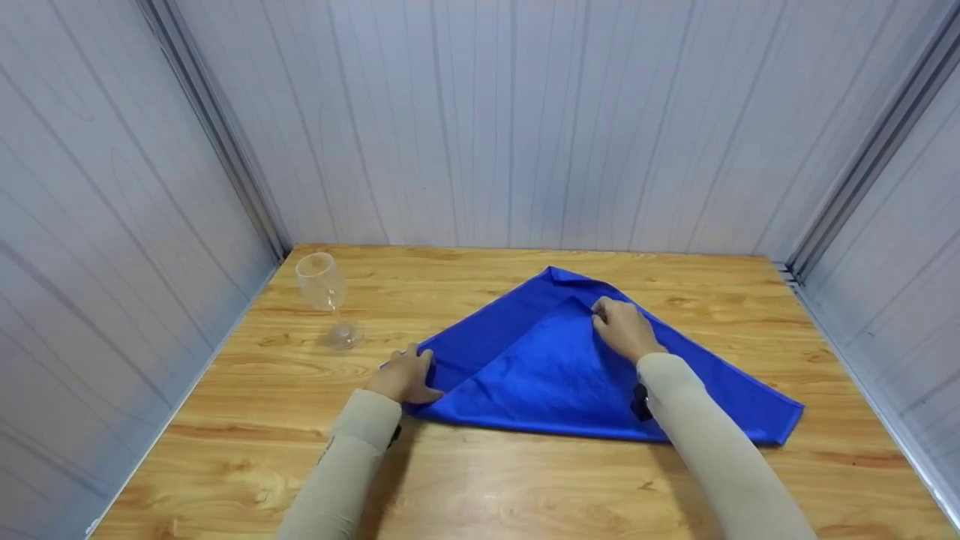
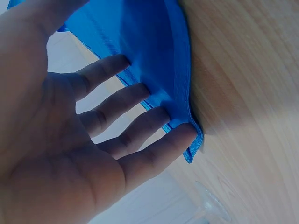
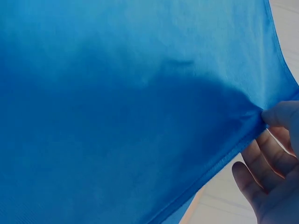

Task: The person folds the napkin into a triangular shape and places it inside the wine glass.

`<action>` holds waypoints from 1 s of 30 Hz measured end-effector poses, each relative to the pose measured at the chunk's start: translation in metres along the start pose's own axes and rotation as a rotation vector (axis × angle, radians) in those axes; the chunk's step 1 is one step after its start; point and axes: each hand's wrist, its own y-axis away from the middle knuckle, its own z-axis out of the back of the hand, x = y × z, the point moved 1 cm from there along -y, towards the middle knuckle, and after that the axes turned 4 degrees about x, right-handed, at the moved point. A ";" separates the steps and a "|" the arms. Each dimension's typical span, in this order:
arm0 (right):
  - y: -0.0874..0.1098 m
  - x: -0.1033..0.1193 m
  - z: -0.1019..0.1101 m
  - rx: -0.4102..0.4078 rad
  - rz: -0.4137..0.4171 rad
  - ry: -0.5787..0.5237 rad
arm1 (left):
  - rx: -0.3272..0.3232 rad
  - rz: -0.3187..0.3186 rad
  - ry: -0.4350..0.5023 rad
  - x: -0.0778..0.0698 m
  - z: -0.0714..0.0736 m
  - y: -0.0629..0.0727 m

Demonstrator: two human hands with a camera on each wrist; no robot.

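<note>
A shiny blue cloth [image 1: 517, 382] with a stitched hem lies on the table, partly folded over itself, and one flap is lifted near its middle. My right hand [image 1: 625, 328] pinches the edge of that flap between thumb and finger; in the right wrist view the cloth [image 3: 117, 130] stretches away from the pinch. At the cloth's left corner rests my left hand [image 1: 407, 376], palm down. The left wrist view has its fingers [image 2: 135, 95] spread and only slightly bent, the tips touching the hemmed edge of the cloth [image 2: 149, 42].
An upright clear wine glass [image 1: 321, 283] stands to the left of the cloth, beyond my left hand. The wooden table [image 1: 225, 465] meets pale panelled walls [image 1: 480, 127] at the back and on both sides.
</note>
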 end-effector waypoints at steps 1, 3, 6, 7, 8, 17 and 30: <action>-0.001 0.000 0.000 -0.009 -0.007 0.000 | -0.003 -0.001 -0.001 0.000 0.000 0.000; -0.002 -0.001 0.000 -0.007 -0.035 0.000 | -0.009 -0.001 0.001 0.001 0.000 -0.001; -0.003 -0.004 -0.001 0.054 -0.091 0.000 | -0.018 -0.005 0.001 0.001 0.000 -0.001; -0.003 -0.005 -0.002 0.082 -0.107 0.003 | -0.021 -0.008 0.001 0.002 0.000 -0.001; -0.002 -0.007 -0.003 0.112 -0.121 0.001 | -0.022 -0.010 0.003 0.002 0.000 -0.001; 0.001 -0.020 -0.008 0.164 -0.128 -0.012 | -0.030 -0.014 0.005 0.003 -0.002 0.000; 0.000 -0.016 -0.010 -0.029 -0.124 -0.007 | -0.057 -0.060 -0.022 0.005 -0.002 -0.002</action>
